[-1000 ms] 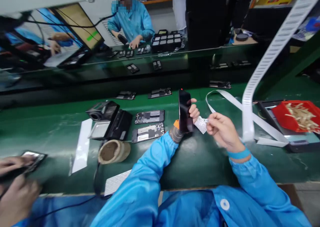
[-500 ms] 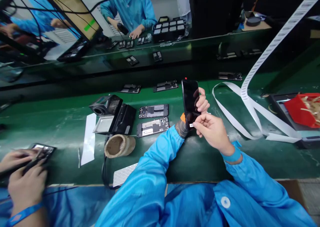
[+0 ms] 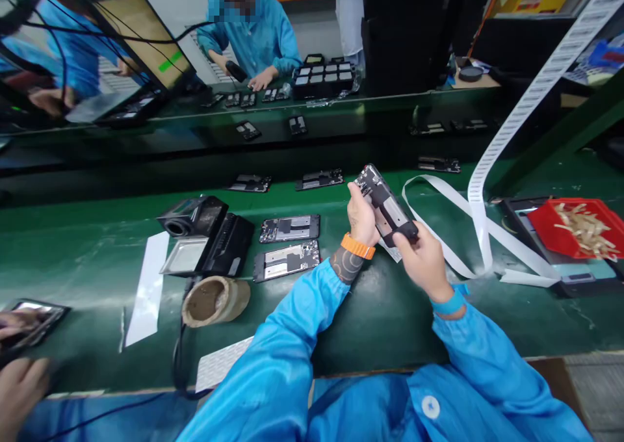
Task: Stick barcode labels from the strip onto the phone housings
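An opened phone [image 3: 387, 205], its inner side with circuit board and metal plate facing me, is tilted between my two hands above the green bench. My left hand [image 3: 361, 213], with an orange watch band at the wrist, grips its left side. Around the lower right corner my right hand [image 3: 422, 257] is closed, thumb on the near end. A white label sheet [image 3: 390, 250] shows partly beneath the phone. To the left lie two more opened phones, one [image 3: 290, 228] behind the other [image 3: 286, 261].
A black scanner [image 3: 207, 234] and a cardboard tube [image 3: 214, 301] stand left. A barcode label strip [image 3: 517, 104] hangs down at right, near a red bin [image 3: 541, 224] of small pieces. A co-worker's hand [image 3: 19, 387] is far left; another person [image 3: 258, 39] works across.
The phone has turned over from its dark screen to its inner side. My right hand has moved from pinching a small white label to gripping the phone's lower end. The view has shifted.
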{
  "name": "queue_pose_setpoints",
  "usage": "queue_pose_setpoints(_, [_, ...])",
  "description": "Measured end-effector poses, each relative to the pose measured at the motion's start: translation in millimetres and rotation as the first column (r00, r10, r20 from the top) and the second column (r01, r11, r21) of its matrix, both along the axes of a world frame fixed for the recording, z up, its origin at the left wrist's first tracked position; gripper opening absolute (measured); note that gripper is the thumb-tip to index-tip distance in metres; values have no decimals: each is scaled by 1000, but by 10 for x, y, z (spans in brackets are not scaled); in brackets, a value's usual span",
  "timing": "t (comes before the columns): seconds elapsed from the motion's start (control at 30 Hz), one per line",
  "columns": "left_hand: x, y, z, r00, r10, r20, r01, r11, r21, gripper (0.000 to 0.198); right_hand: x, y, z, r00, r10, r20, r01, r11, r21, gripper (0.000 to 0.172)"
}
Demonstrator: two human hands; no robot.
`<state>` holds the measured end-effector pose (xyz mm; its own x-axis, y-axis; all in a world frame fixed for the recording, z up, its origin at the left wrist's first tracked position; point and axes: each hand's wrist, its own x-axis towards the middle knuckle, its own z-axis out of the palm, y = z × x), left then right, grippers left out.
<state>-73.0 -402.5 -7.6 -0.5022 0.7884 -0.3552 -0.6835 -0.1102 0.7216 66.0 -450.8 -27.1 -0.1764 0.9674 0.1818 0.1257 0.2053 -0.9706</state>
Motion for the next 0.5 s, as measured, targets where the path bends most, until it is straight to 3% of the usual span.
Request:
queue_pose_setpoints(0.07, [-82,-15,79,993,-108,49,103,990,92,62,75,118,-8,998,-4,-62,-3,993,-114,32])
queue_pose_setpoints(0.13, [-275,-46,162,932,-360,47,351,926,138,69,172,265,7,980,48,-195,-97,963,-251,36])
queue_pose_setpoints(0.2, [-532,-71,214,803,-595,-32,596,800,63,54,279,407,39,953,109,-281,-206,917,-341,41])
queue_pose_setpoints(0.27, [-768,-73,217,677,-726,-123,730,684,-17,25,384,512,76,941,113,-318,-234,896,-376,42])
queue_pose_setpoints(0.33, [-914,-28,183,594,-790,-151,788,609,-89,17,506,563,109,938,31,-346,-172,907,-385,42])
queue_pose_setpoints(0.4, [-961,110,139,653,-750,-101,730,660,-178,22,671,571,126,940,-66,-334,-72,919,-387,43])
queue_pose_setpoints(0.5, [-943,578,125,867,-485,-112,449,859,-245,22,975,576,96,981,-46,-190,-21,941,-337,39])
